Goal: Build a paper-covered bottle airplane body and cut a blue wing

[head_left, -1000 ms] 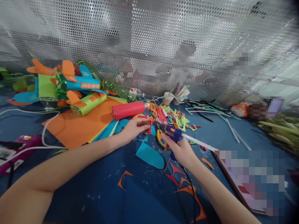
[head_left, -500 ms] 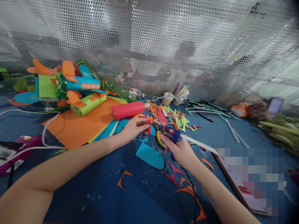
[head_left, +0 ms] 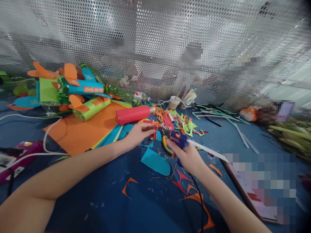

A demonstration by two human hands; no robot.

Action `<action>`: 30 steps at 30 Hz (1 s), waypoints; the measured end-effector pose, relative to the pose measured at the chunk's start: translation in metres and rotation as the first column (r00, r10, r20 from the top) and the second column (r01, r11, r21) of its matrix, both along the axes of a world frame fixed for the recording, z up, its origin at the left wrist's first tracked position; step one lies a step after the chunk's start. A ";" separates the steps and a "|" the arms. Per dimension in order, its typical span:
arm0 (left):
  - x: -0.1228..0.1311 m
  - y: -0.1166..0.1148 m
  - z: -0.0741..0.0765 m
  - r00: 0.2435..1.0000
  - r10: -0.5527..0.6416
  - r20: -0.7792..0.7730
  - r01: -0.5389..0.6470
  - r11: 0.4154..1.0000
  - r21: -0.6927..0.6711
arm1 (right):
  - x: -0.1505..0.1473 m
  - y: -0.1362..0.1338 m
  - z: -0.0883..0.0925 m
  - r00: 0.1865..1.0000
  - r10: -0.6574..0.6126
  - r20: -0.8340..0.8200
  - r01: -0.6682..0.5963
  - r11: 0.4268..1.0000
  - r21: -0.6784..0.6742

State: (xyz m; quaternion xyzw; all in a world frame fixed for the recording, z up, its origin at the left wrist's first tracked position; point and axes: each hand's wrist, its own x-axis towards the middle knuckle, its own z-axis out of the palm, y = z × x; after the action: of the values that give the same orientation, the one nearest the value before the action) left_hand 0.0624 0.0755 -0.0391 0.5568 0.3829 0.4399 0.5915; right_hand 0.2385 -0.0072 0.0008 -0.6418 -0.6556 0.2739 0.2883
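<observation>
My right hand (head_left: 187, 156) is wrapped round a blue hot glue gun (head_left: 178, 138), with a long white glue stick (head_left: 206, 149) coming out of its back end. The gun's nozzle points left, close to a small red piece (head_left: 155, 132) pinched in the fingers of my left hand (head_left: 139, 134). Whether nozzle and piece touch, I cannot tell. Below both hands a blue paper shape (head_left: 156, 161) with one rounded end lies on the table. Left of the nozzle, behind my left hand, rests a bottle wrapped in red paper (head_left: 133, 114).
Paper-covered bottle models (head_left: 82, 86) and orange paper sheets (head_left: 89, 129) lie at the left. Colourful paper scraps (head_left: 179, 121) are heaped beyond the glue gun. A power strip (head_left: 26, 152) with white cables is far left. A metal mesh screen (head_left: 155, 42) stands behind the table.
Both hands, the glue gun and the red piece stay almost where they were. The camera view has shifted very slightly.
</observation>
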 end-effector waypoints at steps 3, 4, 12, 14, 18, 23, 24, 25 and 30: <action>-0.001 0.002 0.000 1.000 0.006 -0.002 -0.006 0.999 0.041 | -0.002 -0.001 0.002 1.000 0.020 0.005 -0.020 1.000 0.000; -0.001 0.002 0.001 1.000 0.005 0.006 -0.005 0.999 0.048 | -0.002 -0.002 0.002 1.000 0.026 0.006 -0.026 1.000 0.002; -0.002 0.002 0.005 0.998 0.032 0.054 -0.033 0.999 0.009 | -0.003 -0.002 0.000 0.998 0.064 0.008 -0.065 0.998 0.018; -0.003 0.004 0.004 0.998 0.022 0.050 -0.024 0.999 0.027 | -0.003 -0.002 0.001 0.997 0.071 0.012 -0.071 0.997 0.017; -0.005 0.009 -0.002 0.998 0.014 0.056 -0.017 0.999 0.047 | -0.004 -0.002 0.002 0.997 0.075 -0.001 -0.075 0.997 0.005; -0.005 0.010 -0.005 0.995 0.027 0.093 -0.030 0.999 0.029 | -0.006 -0.004 0.003 0.997 0.077 -0.013 -0.077 0.997 -0.001; -0.005 0.010 -0.005 0.995 0.036 0.097 -0.038 0.999 0.021 | -0.006 -0.004 0.003 0.997 0.078 -0.015 -0.079 0.997 0.000; -0.005 0.010 -0.005 0.994 0.042 0.099 -0.044 0.999 0.015 | -0.006 -0.004 0.003 0.997 0.078 -0.016 -0.078 0.997 -0.001; -0.005 0.009 -0.002 0.991 0.069 0.113 -0.069 0.998 -0.007 | -0.006 -0.004 0.003 0.998 0.068 -0.013 -0.068 0.998 -0.008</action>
State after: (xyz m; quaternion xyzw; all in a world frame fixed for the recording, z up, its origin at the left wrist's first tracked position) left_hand 0.0577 0.0846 -0.0412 0.5163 0.3685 0.4905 0.5975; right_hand 0.2321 -0.0110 0.0036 -0.6185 -0.6741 0.2904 0.2805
